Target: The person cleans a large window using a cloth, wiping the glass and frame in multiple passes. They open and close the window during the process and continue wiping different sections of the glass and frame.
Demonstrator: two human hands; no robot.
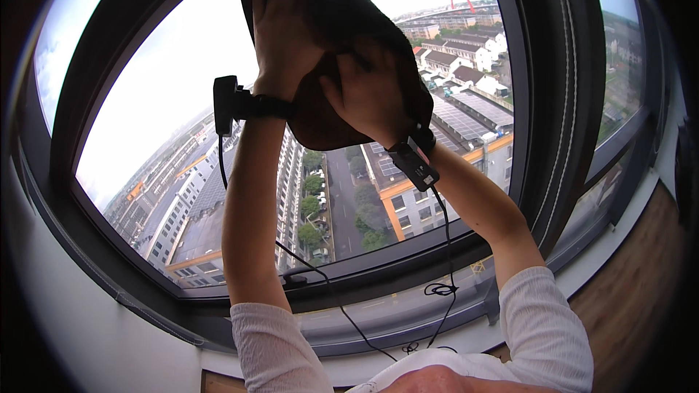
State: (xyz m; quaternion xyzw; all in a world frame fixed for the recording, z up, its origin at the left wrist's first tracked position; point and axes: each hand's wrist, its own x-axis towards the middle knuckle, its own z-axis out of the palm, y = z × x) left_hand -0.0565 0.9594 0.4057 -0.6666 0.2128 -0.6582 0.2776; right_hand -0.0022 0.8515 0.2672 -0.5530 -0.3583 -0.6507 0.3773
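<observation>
A dark cloth (349, 5) spreads over the upper part of the window glass (180, 93), its lower corner hanging in a rounded flap. My left hand (284, 43) lies on its left side, fingers pointing up and palm towards the pane. Lower and to the right, my right hand (368, 95) presses on the same cloth, thumb spread and fingertips blurred against the dark fabric. Between them the two hands hold the cloth up. Both wrists carry a strap with a small black device, the left device (224, 105) and the right device (416, 164).
A dark window frame (524, 93) surrounds the pane, with a beaded blind chain (565, 65) along its right side. A window handle (295, 279) sits on the bottom rail. Thin black cables (349, 316) hang from the wrists past the sill. Buildings and a road (344, 196) lie far below outside.
</observation>
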